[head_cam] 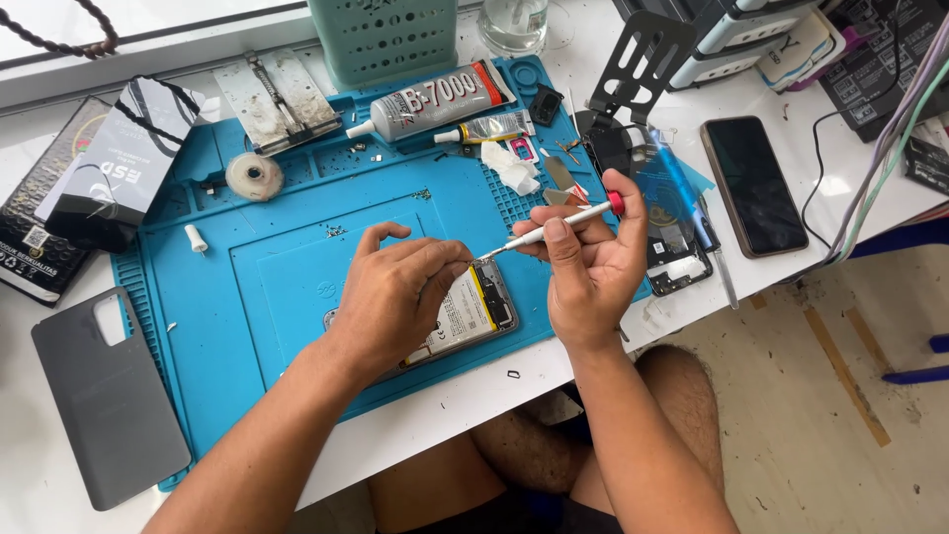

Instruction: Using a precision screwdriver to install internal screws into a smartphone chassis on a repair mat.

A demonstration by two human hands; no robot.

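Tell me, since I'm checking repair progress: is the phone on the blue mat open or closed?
Open. The phone lies back-up with its battery and boards bare; its grey back cover lies apart, left of the mat.

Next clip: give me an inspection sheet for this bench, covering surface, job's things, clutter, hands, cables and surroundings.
Surface: white table with a blue repair mat on it.
Job's things: opened phone, back off and battery showing, on the mat; white screwdriver with a red cap, tip at the phone's top edge.
Clutter: grey back cover, large glue tube, small glue tube, tape roll, dark phone, black box, green basket.
Hands: left hand rests on the opened phone; right hand grips the screwdriver.
Cables: bundle of cables at the table's right edge.
Surroundings: worn floor below; the person's bare knees under the table.
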